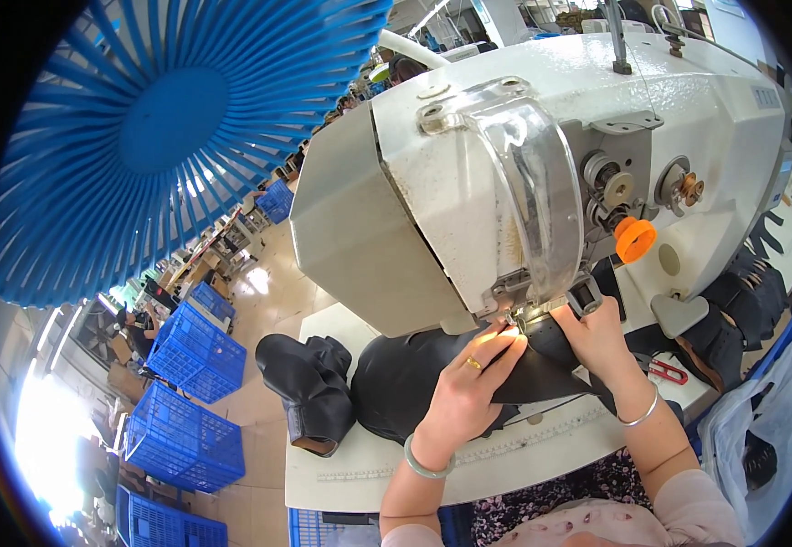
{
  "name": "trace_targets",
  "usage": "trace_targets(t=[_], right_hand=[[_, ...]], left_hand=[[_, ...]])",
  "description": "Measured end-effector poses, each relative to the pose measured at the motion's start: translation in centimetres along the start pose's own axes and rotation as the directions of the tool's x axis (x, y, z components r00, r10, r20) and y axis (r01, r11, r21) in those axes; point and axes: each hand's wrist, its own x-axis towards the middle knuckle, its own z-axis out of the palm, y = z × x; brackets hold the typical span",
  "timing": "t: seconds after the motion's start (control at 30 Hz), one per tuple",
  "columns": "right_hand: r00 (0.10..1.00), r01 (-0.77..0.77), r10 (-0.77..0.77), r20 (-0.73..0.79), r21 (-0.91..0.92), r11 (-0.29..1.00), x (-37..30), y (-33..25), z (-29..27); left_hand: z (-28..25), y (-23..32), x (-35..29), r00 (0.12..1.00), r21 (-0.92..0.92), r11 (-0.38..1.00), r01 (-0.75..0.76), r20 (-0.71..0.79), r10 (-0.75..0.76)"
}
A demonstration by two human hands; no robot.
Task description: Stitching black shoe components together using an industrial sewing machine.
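A black leather piece (401,378), perhaps a boot upper, lies under the needle area of a white sewing machine (688,118). My left hand (469,378), with a gold ring and a pale bangle, pinches the leather right by the lit presser foot (516,319). On the other side of the needle my right hand (595,337) grips the same leather, thumb pointing toward the foot; some of its fingers are hidden behind the machine parts. A second black leather piece (305,383) is crumpled at the table's left end.
A blue fan (173,118) fills the upper left. Red-handled snips (668,371) lie right of my right hand, near more black leather pieces (733,310). A printed ruler strip (469,456) runs along the table front. Blue crates (186,438) stand on the floor at left.
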Motion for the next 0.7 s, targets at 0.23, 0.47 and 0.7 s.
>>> trace_targets(t=[0.23,0.47,0.7], right_hand=[[0.995,-0.029,0.036,-0.092,0.068,0.997,-0.3,0.1,1.4],[0.995,0.015,-0.009,-0.095,0.061,0.998,-0.3,-0.4,1.1],[0.982,0.023,-0.069,0.175,0.256,0.966,0.4,-0.4,-1.7]], left_hand=[[0.4,0.2,0.1,0.998,-0.052,0.998,0.038,-0.045,-0.041],[0.0,0.0,0.0,0.999,-0.018,0.999,0.036,0.001,-0.036],[-0.2,-0.2,0.1,0.999,0.015,1.0,0.003,0.05,-0.004]])
